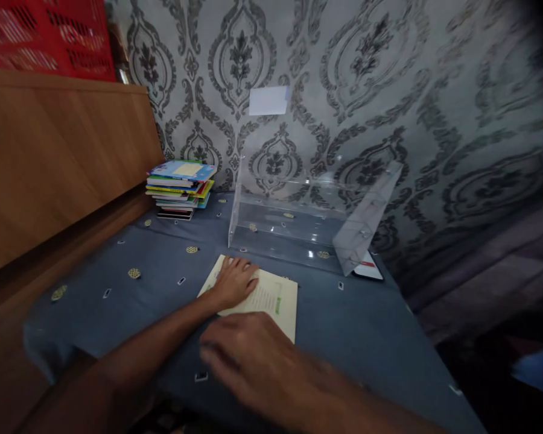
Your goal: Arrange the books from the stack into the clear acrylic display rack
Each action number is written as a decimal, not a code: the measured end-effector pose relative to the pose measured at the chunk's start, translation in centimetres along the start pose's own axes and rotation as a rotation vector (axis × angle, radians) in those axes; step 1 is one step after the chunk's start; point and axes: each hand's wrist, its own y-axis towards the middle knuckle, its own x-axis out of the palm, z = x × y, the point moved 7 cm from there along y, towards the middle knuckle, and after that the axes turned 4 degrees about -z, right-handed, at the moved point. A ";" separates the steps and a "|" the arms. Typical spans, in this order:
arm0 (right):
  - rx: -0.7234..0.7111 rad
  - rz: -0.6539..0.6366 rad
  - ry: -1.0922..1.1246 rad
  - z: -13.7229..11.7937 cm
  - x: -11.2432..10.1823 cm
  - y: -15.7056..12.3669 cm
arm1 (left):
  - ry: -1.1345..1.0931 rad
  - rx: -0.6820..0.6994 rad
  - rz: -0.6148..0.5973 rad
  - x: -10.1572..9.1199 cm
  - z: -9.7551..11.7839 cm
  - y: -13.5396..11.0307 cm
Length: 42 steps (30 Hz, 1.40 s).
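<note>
A cream printed booklet or sheet (287,298) with small text and a green mark lies on the blue patterned cloth. My left hand (235,282) rests on its upper left part, fingers laid out over the page. Closer to the camera, my right hand (253,355) hovers over the near edge with its fingers bent. That hand is blurred, and I cannot make out anything in it. Behind the page stands a clear acrylic rack (289,241) with stepped shelves and a white card (268,100) at its top.
A stack of books (181,187) stands at the back left, near a wooden cabinet (63,163) bearing a red plastic crate (49,36). A flat white item with a dark edge (368,268) lies beside the rack's right side. Patterned wallpaper (371,54) rises behind the cloth-covered table (154,307).
</note>
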 end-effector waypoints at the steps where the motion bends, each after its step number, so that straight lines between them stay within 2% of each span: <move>1: 0.066 0.050 -0.073 1.5 -0.8 -0.2 | 0.018 -0.024 0.006 0.1 -0.2 0.0; 2: 0.131 0.126 -0.166 3.1 -1.5 -0.5 | 0.035 -0.036 0.004 0.3 -0.3 -0.1; 4: 0.181 0.202 -0.311 5.8 -1.3 -1.4 | 0.060 -0.028 -0.015 0.5 -0.4 0.0; 8: 0.141 0.179 -0.368 9.4 1.5 -3.2 | 0.059 0.027 -0.028 0.4 -0.3 -0.1; 10: 0.155 0.153 -0.362 10.8 1.9 -4.1 | 0.048 0.029 -0.019 0.3 -0.2 -0.1; 15: 0.383 0.142 -0.345 15.3 -0.2 -6.5 | 0.025 -0.009 -0.055 0.7 -0.3 0.0; 18: 0.489 0.153 -0.338 17.0 -1.2 -7.6 | 0.025 -0.011 -0.076 0.6 -0.4 0.0; 22: 0.514 0.149 -0.338 17.1 -1.3 -7.8 | 0.073 -0.033 -0.105 -0.4 -1.5 -0.9; 27: 0.525 0.153 -0.336 16.9 -1.3 -7.6 | 0.165 -0.239 -0.131 -2.1 -4.3 -3.5; 31: 0.521 0.169 -0.366 16.4 -1.5 -7.5 | 0.218 -0.326 -0.137 -2.5 -4.6 -5.0; 36: 0.493 0.286 -0.462 14.1 -1.7 -8.7 | 0.176 -0.257 -0.165 -1.9 -3.7 -4.4; 42: 0.453 0.419 -0.547 10.1 -0.4 -12.2 | 0.131 -0.119 -0.205 -1.0 -1.5 -1.2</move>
